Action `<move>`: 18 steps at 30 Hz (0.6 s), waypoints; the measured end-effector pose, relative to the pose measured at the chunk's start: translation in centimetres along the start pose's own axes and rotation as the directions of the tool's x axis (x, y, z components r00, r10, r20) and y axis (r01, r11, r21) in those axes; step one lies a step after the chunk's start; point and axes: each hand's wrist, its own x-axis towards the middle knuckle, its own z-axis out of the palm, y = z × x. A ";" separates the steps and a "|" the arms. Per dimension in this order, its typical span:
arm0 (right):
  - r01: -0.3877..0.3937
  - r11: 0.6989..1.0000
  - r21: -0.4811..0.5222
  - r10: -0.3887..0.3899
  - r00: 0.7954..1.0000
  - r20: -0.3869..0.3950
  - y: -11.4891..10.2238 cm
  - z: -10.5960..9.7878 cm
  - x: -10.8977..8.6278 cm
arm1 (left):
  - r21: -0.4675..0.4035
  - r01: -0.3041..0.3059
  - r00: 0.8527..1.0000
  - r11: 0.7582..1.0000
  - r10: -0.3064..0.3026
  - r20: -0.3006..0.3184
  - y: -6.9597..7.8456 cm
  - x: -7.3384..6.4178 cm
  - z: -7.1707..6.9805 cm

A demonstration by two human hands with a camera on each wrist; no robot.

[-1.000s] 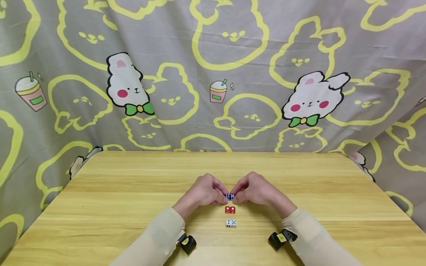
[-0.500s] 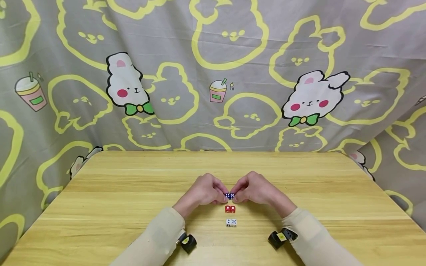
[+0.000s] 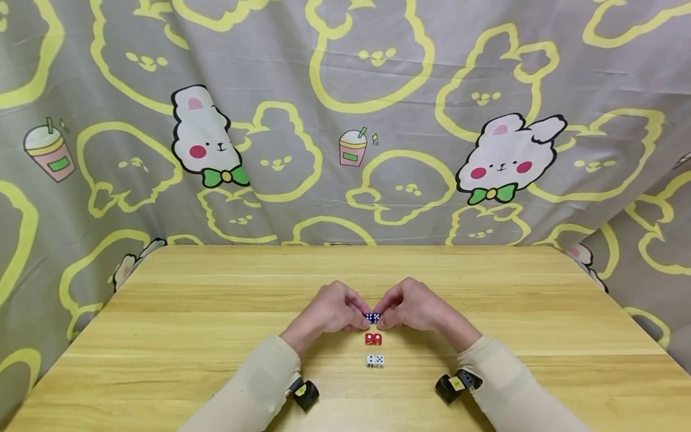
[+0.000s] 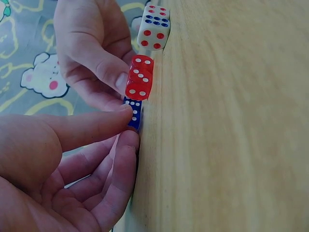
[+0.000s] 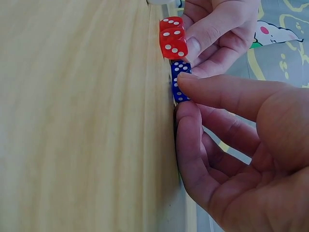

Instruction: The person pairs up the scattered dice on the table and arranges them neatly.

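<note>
Two blue dice with white pips stand side by side on the wooden table, mid-front in the head view. My left hand [image 3: 332, 309] pinches the left blue die [image 3: 369, 318] between thumb and index finger. From the other side, my right hand [image 3: 412, 306] pinches the right blue die [image 3: 376, 318] the same way. In the left wrist view the thumb lies across a blue die [image 4: 135, 117], partly hiding it. The right wrist view has a thumb tip on a blue die [image 5: 181, 95]. Closer to me sit paired red dice [image 3: 369, 339], then paired white dice [image 3: 370, 361].
The wooden table [image 3: 189, 336] reaches back to a grey patterned curtain [image 3: 302, 198]. The three pairs form a short column between my forearms. Black wrist cameras [image 3: 305, 395] sit below each sleeve cuff.
</note>
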 end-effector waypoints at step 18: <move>-0.019 0.999 0.047 0.017 1.000 0.026 -0.8 -1.8 -0.9 | 0.111 -0.018 0.997 0.994 0.026 -0.075 0.6 -0.2 -1.0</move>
